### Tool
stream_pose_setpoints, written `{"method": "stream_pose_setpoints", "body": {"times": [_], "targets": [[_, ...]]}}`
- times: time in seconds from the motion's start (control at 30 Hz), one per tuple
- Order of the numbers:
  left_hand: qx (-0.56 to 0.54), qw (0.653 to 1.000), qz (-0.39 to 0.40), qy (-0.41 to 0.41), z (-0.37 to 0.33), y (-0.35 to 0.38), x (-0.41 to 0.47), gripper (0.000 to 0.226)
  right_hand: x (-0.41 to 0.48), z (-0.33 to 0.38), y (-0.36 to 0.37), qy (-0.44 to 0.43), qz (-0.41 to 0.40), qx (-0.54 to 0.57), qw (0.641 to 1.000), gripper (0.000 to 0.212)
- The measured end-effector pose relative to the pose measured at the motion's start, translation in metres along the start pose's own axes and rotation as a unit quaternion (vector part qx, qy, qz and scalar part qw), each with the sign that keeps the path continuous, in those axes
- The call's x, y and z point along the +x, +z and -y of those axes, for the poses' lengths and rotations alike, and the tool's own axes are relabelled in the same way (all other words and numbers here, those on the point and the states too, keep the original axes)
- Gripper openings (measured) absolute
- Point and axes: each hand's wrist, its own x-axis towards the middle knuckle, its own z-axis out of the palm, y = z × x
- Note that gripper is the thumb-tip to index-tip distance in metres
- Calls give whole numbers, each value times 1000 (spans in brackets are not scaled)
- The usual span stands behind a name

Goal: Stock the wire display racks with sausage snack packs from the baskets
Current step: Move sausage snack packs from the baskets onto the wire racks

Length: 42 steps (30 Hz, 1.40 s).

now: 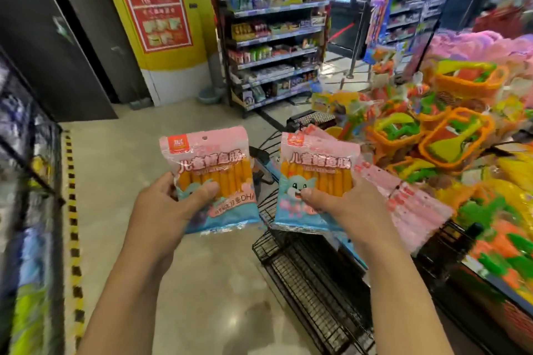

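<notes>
My left hand (170,207) grips a pink and blue sausage snack pack (213,164) by its lower left part, thumb across the front. My right hand (349,207) holds a stack of the same packs (315,167), thumb on the front one, with more pink packs fanned out behind to the right (415,207). Both are held upright in front of me above the floor. Below the right hand stands a black wire display rack (314,282), its tiers bare where I can see them.
A table heaped with bright plastic toys (450,135) fills the right side. A chiller case (26,181) runs along the left behind a yellow-black floor stripe. A snack shelf unit (274,46) stands ahead. Open floor (161,135) lies between.
</notes>
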Motion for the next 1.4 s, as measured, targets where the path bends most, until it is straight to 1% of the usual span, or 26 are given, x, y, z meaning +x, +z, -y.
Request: {"method": "stream_pose_setpoints", "body": {"times": [0.13, 0.2, 0.33, 0.5, 0.63, 0.7, 0.73, 0.77, 0.8, 0.87, 0.93, 1.0, 1.03, 1.07, 1.17, 1.23, 1.27, 1.4], "targets": [[4, 1000, 4, 3, 3, 8, 59, 29, 59, -1, 19, 4, 0, -1, 1000, 29], [3, 1000, 16, 3, 6, 15, 87, 32, 81, -3, 25, 10, -15, -8, 1000, 32], [10, 998, 62, -4, 16, 34, 155, 25, 123, -8, 31, 25, -43, -3, 999, 35], [36, 987, 158, 11, 28, 70, 251, 25, 167, -13, 35, 42, -148, 5, 988, 38], [50, 963, 264, 18, 35, 106, 327, 26, 188, -19, 41, 62, -249, 10, 966, 61], [49, 947, 318, 12, 41, 126, 352, 29, 194, -26, 47, 87, -279, 1, 956, 102], [43, 938, 343, 3, 46, 136, 361, 28, 196, -28, 51, 105, -298, -5, 949, 117], [42, 930, 365, -4, 52, 145, 369, 27, 197, -34, 54, 115, -323, -10, 939, 125], [48, 921, 385, -4, 59, 152, 375, 27, 199, -41, 58, 131, -337, -11, 932, 129], [72, 905, 420, 7, 73, 165, 384, 29, 202, -52, 66, 159, -370, -18, 915, 125], [89, 890, 447, 6, 90, 175, 391, 30, 205, -73, 66, 171, -382, -23, 908, 120], [117, 878, 464, 2, 107, 182, 395, 27, 208, -92, 66, 182, -376, -34, 908, 114], [130, 874, 468, 1, 115, 185, 396, 26, 211, -94, 69, 203, -372, -42, 905, 114], [137, 871, 473, -4, 121, 187, 396, 27, 214, -90, 74, 212, -367, -38, 905, 108], [153, 866, 476, -26, 140, 191, 397, 29, 219, -93, 85, 253, -366, -41, 894, 62], [171, 863, 474, -30, 151, 194, 399, 29, 220, -109, 90, 267, -354, -39, 896, 32], [181, 863, 470, -31, 156, 197, 399, 29, 220, -114, 92, 269, -346, -39, 898, 25], [195, 858, 470, -68, 170, 200, 394, 27, 220, -129, 98, 281, -328, -75, 899, 25]]}}
